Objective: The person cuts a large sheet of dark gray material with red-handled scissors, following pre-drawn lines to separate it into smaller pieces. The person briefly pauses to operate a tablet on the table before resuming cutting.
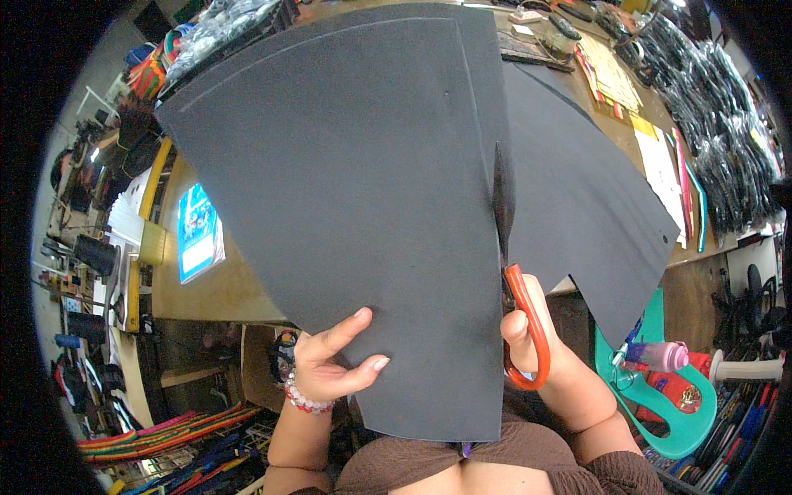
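A large black sheet (355, 206), with a pale line marked near its curved far edge and along its right side, spans the middle of the view. At its near left edge my left hand (334, 359) pinches it, thumb and forefinger on top; the other fingers are hidden underneath. My right hand (540, 309) is closed around the orange handle of a pair of scissors (535, 320). Their dark blades point away from me along the sheet's right side, beside the pale line. Right of the blades hangs more black sheet (577, 173); whether it is still joined, I cannot tell.
Beneath lies a brown table (198, 301) with a blue-and-white packet (198, 235) at left. Plastic-wrapped goods (709, 107) pile up at far right, near papers (606, 74). A green stool (676, 429) holding a pink bottle (660, 356) stands at near right.
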Demonstrator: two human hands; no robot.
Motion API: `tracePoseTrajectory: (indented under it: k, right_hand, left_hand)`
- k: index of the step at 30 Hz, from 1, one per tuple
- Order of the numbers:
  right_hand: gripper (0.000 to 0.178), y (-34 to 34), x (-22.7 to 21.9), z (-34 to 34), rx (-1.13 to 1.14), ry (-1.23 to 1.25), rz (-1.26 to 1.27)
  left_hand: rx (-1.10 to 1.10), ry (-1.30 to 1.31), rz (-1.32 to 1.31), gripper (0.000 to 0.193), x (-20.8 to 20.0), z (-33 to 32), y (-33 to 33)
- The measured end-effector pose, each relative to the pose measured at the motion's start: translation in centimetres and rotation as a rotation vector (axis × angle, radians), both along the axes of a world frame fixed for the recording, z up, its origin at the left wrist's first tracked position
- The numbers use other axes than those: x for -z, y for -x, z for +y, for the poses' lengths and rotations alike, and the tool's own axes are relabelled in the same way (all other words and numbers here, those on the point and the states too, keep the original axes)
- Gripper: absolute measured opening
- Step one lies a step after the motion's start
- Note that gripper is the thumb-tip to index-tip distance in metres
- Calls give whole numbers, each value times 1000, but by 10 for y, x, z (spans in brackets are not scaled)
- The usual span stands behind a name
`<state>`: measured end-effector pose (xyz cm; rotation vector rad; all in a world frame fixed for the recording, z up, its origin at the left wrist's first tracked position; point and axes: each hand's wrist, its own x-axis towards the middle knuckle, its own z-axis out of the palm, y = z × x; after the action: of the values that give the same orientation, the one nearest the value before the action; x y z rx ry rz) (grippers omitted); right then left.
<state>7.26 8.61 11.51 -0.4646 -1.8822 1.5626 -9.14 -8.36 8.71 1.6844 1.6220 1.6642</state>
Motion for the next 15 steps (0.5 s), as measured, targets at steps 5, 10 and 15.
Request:
tracePoseTrajectory:
  k: [5,10,15]
  right_hand:
    - [63,0,-1,-2,26,5,-21]
    - [62,0,-2,-2,30,48,-42]
    - [62,7,-5,13,-8,30,-11]
  left_hand:
    - [-5,-41,72,60,1,4,3]
    - [-5,-14,42,61,2,5,4]
    - [29,-5,51,60,0,9,3]
